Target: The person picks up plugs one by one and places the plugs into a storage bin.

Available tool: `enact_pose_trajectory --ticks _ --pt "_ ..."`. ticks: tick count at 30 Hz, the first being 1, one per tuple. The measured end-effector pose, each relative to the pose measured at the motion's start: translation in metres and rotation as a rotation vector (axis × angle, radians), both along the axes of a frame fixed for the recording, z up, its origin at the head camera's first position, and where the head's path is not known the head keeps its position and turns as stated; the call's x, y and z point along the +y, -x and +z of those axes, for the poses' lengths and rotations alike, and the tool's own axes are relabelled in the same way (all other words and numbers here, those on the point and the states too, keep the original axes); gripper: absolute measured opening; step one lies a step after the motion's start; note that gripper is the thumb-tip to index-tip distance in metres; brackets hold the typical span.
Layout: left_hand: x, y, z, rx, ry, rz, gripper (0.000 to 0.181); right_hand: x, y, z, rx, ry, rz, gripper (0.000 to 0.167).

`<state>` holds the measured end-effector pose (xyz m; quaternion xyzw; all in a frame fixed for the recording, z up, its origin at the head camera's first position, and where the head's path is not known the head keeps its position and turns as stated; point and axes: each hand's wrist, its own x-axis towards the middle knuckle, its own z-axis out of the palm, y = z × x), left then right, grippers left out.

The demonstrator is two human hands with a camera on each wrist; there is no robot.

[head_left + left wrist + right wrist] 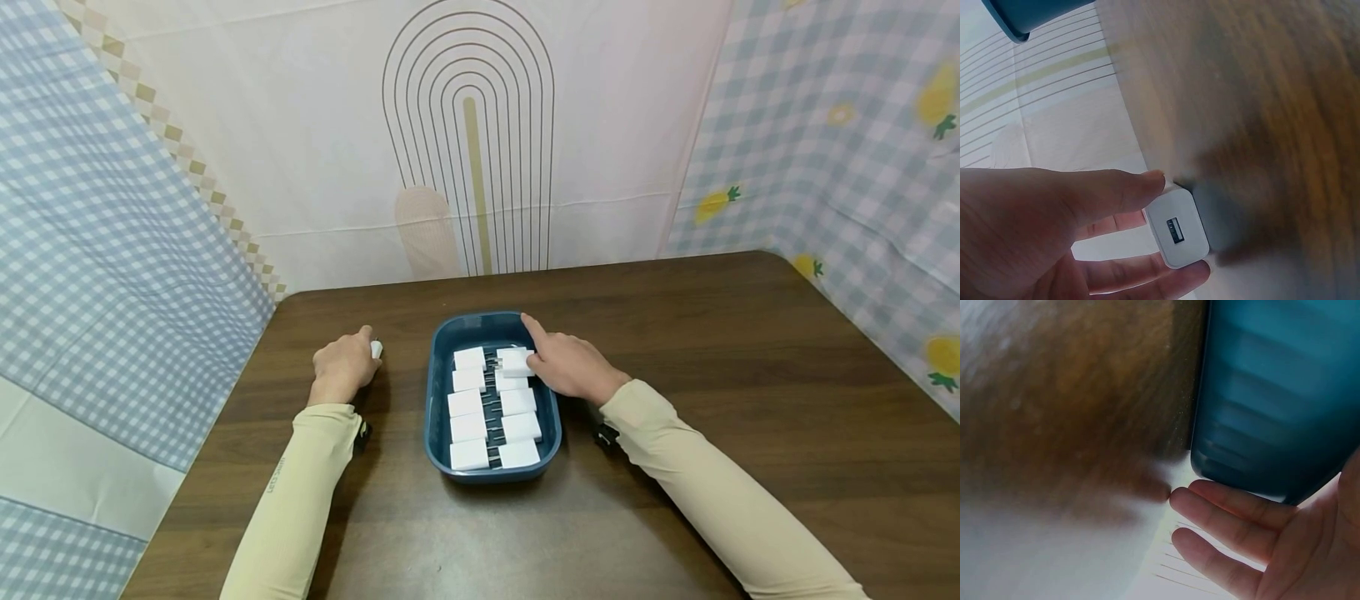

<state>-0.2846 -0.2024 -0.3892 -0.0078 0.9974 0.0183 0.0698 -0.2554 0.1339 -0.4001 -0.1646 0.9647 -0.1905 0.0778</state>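
My left hand (pixel 346 359) pinches a white USB charger (pixel 1178 229) between thumb and fingertips, left of the bin. Its USB port faces the left wrist camera; whether it touches the table cannot be told. My right hand (pixel 573 363) grips the far right rim of a blue plastic bin (pixel 427 417). The thumb reaches over the rim beside a white charger (pixel 516 364) that lies on top of others. In the right wrist view, fingers (pixel 1222 519) extend along the outside of the bin. Inside, several white chargers (pixel 468 427) lie in two columns, prongs toward the middle.
The bin stands on a dark wooden table (pixel 720 375). A pale cloth with arch lines (pixel 600 125) hangs behind the table's back edge. Checked cloths (pixel 127 208) hang at both sides.
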Motion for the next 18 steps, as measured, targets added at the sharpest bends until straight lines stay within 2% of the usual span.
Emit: enact_pose_trajectory --ticks 18 --pt "-0.0008 0.0015 -0.0002 -0.016 -0.001 0.002 0.052 -0.0003 -0.0004 0.0004 0.0 -0.005 -0.002 0.07"
